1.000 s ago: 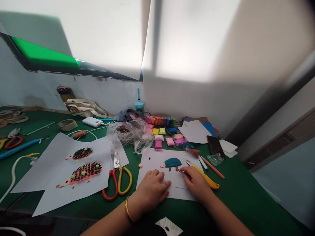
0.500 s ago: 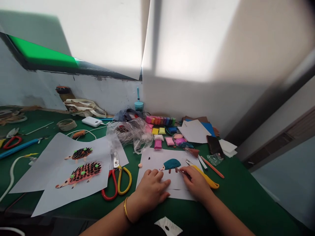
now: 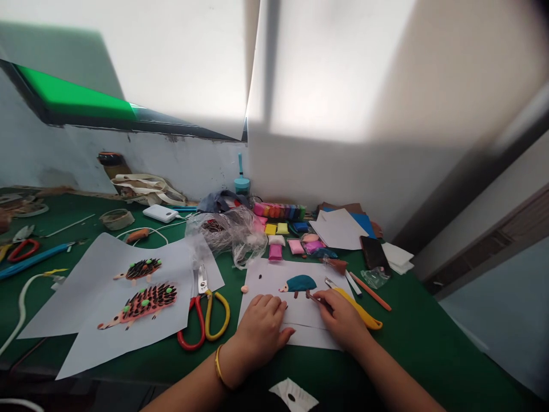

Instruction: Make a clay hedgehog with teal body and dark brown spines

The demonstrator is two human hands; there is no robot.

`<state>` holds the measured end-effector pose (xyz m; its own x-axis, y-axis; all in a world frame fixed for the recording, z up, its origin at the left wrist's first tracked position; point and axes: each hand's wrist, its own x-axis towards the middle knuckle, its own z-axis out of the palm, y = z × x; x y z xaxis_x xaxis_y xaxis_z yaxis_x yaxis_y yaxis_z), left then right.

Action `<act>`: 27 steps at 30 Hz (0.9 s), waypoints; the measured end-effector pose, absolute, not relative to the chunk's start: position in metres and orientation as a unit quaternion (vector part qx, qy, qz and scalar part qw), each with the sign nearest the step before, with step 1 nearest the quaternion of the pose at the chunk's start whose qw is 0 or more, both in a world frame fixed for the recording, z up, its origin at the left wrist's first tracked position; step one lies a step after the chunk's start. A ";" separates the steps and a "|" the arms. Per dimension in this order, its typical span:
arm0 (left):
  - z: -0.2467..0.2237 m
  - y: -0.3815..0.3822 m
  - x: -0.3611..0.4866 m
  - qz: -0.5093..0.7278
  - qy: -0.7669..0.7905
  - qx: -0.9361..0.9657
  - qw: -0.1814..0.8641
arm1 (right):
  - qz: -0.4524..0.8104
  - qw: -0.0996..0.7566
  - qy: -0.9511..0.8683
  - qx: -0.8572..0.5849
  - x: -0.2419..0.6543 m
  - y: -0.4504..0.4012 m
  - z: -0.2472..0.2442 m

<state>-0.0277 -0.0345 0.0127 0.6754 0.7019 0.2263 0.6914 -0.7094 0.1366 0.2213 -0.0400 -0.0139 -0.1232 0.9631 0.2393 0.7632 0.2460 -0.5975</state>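
A hedgehog [image 3: 301, 282] with a blue clay back, pale face and brown legs lies on a white paper sheet [image 3: 274, 270]. My right hand [image 3: 341, 317] pinches a thin dark tool [image 3: 317, 300], its tip at the hind leg. Most of that tool is hidden by my fingers. My left hand [image 3: 262, 323] rests on the sheet, below and left of the hedgehog, palm down, thumb apart and holding nothing. Left of the figure are a small dark seed [image 3: 260, 276] and a pale clay ball [image 3: 245, 289] at the paper's edge.
Red-and-yellow-handled scissors [image 3: 203, 312] lie left of my left hand, beside sheets with two seed-covered hedgehogs [image 3: 146, 300]. A yellow-handled cutter [image 3: 358, 309] lies against my right hand. Clay packets [image 3: 275, 252], a plastic bag [image 3: 244, 234] and a phone [image 3: 374, 253] are behind.
My left hand has drawn its fingers closer together and shifted slightly left. The hedgehog's front leg shows more fully. My right hand stays at the hind leg with the tool.
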 end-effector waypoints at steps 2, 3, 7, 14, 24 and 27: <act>0.015 -0.035 -0.028 0.123 0.377 0.918 0.022 | 0.168 0.296 -0.733 -0.589 0.221 -0.040 -0.014; 0.016 -0.035 -0.028 0.117 0.373 0.920 0.023 | 0.168 0.295 -0.733 -0.589 0.221 -0.040 -0.014; 0.019 -0.036 -0.029 0.101 0.365 0.925 0.028 | 0.168 0.292 -0.732 -0.593 0.221 -0.039 -0.014; 0.020 -0.036 -0.029 0.102 0.375 0.921 0.034 | 0.167 0.295 -0.733 -0.589 0.221 -0.039 -0.014; 0.020 -0.036 -0.031 0.123 0.384 0.915 0.032 | 0.167 0.299 -0.731 -0.591 0.220 -0.040 -0.012; 0.018 -0.035 -0.031 0.135 0.395 0.908 0.027 | 0.163 0.301 -0.733 -0.588 0.220 -0.040 -0.013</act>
